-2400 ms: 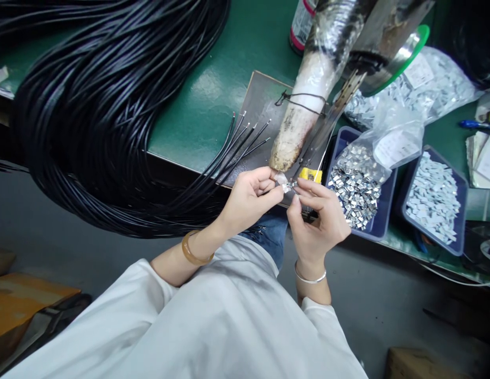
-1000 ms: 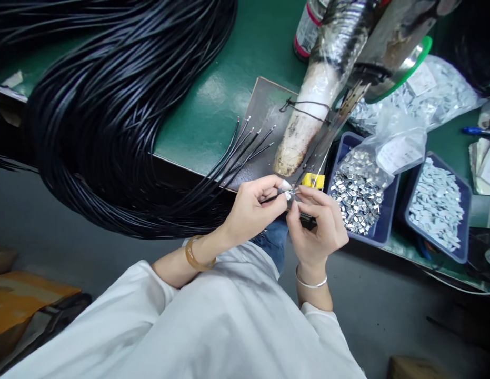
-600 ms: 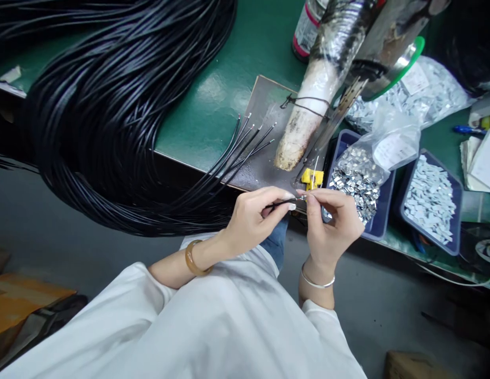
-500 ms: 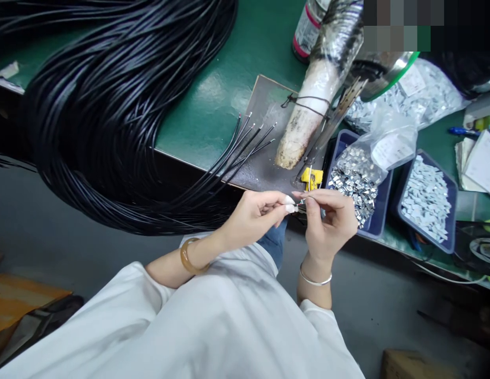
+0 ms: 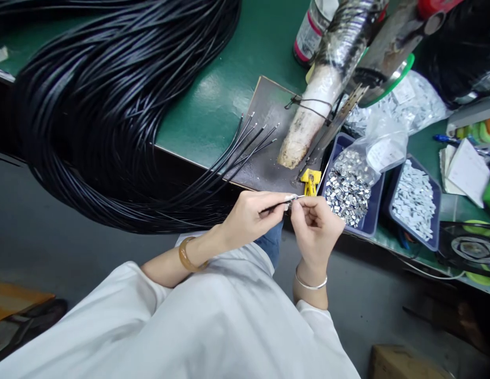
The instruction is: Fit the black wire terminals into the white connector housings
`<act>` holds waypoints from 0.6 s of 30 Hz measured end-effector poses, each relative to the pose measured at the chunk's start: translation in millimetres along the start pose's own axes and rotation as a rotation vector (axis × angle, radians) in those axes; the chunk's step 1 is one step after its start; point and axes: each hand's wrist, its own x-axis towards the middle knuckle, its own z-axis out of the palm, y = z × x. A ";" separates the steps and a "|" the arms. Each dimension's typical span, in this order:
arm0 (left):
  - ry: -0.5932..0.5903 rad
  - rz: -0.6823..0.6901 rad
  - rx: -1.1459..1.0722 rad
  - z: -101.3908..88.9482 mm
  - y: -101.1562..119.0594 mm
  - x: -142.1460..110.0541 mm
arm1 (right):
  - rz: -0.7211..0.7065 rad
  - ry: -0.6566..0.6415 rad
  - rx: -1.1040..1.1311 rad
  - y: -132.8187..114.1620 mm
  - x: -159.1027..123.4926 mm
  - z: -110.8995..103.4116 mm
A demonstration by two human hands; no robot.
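**Left hand [image 5: 248, 217] and right hand [image 5: 318, 223] meet at the tip of a black cable [image 5: 279, 205]**

Well off to the left of the left hand, from where I stand, a thick bundle of black cables [image 5: 122, 105] sprawls over the green bench [image 5: 205, 110] and droops past its edge. An amber bangle [image 5: 186, 255] circles the left wrist. The left hand has its thumb and fingers pinched on the black cable, which lies in its grip with the tip towards the right hand. Just beyond the left hand, a few loose cable ends [image 5: 250, 145] fan out over a grey board [image 5: 264, 105].

Ahead of both hands, a stained white wrapped shaft [image 5: 303, 126] slants down, and a yellow piece [image 5: 311, 181] sits just beyond the right fingertips. The right thumb and forefinger are nipped on a small shiny piece [image 5: 295, 198] at the cable's tip, too small for me to make out. A silver bangle [image 5: 313, 286] rings that wrist.

Just to the right of the right hand is a blue tray [image 5: 369, 225] of shiny metal clips [image 5: 347, 192]; farther right stands a second tray [image 5: 436, 229] of pale pieces [image 5: 414, 197].
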 end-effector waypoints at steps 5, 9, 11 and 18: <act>0.092 0.138 0.112 3.4 -4.4 0.0 | 0.033 0.222 0.128 8.3 3.8 3.7; 0.124 -0.073 0.044 5.8 -2.3 5.6 | -0.114 0.557 0.262 11.4 8.2 4.1; 0.118 -0.208 -0.070 5.8 -0.9 10.8 | -0.127 0.567 0.260 12.6 7.9 6.1; 0.115 -0.386 -0.398 4.5 0.9 27.1 | -0.254 0.340 0.020 18.4 2.0 18.2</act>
